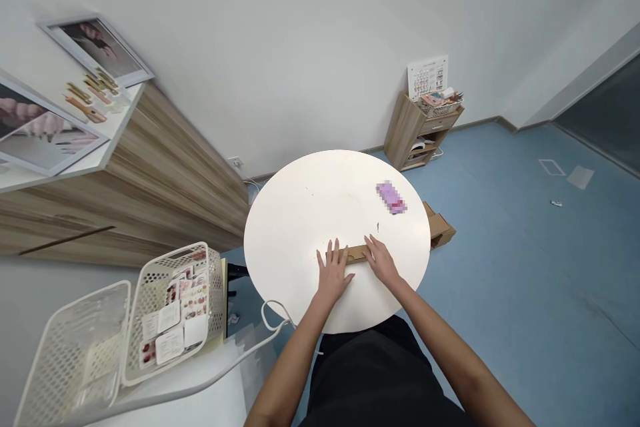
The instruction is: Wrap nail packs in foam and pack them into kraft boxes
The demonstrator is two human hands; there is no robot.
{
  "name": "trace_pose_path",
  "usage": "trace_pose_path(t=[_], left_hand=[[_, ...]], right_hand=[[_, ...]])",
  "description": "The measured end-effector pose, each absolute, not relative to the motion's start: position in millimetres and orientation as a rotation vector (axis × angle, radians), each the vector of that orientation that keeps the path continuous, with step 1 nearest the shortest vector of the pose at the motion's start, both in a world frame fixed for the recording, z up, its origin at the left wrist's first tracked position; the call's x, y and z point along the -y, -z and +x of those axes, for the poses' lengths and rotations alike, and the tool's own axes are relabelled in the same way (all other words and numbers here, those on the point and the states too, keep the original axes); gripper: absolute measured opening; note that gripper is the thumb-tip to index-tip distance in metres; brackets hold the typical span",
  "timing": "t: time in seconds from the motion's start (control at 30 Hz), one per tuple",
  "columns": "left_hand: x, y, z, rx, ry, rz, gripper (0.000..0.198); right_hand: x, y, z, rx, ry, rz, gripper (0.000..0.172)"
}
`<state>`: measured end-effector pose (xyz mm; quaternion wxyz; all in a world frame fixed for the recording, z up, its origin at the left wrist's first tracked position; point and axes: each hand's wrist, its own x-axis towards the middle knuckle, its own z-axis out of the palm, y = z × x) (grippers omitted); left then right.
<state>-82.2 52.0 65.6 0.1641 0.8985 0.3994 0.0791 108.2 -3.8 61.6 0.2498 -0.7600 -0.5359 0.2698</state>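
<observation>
1. Left hand [333, 271] and right hand [383, 260]: open, palms down, fingers spread, resting on opposite ends of the cardboard strip [357, 253]. Neither hand closes on it.
2. Strip: long axis runs left to right along the near edge of the table [300, 213], equally near both hands.
3. Pink packet [391, 197]: lies toward the table's far right edge, well apart from both hands.

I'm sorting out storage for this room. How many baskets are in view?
3. The basket holding printed cards and the basket beside it are at lower left, near the round white table. The third basket sits on the wooden cabinet by the far wall. Others may be out of view.
</observation>
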Motion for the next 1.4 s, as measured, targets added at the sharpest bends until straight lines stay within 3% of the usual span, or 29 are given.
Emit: trace_pose_path(t=[0.13,0.3,0.67,0.93,1.13,1.3,1.4], left_hand=[[-33.2,-53.8,-69.3,-1.138,-0.295,2.667,0.081],[-34.8,-44.2,-77.7,-1.096,-0.338,2.71,0.081],[-36.6,-28.9,-76.4,-1.121,-0.388,2.73,0.072],[-69.9,-60.0,-86.6,-1.116,-0.233,2.581,0.052],[-55.1,-88.7,-25.3,-0.999,-0.492,2.654,0.048],[6.8,-96.7,94.7,-0.707,-0.745,2.763,0.041],[47.8,-93.0,168.5,-0.584,-0.745,2.755,0.042]], right_hand=[[13.9,-50.9,78.9,1.909,-0.419,-1.947,0.056],[26.4,-33.7,64.8,1.986,-0.302,-1.963,0.069],[24.5,-24.9,59.1,1.968,-0.23,-1.966,0.071],[25.2,-41.3,67.3,1.92,-0.376,-1.797,0.067],[44.1,-69.0,139.9,1.122,-0.433,-1.867,0.048],[102.1,-76.6,267.7,0.338,-1.002,-1.721,0.044],[148.9,-78.3,343.1,0.158,-1.121,-1.546,0.042]])
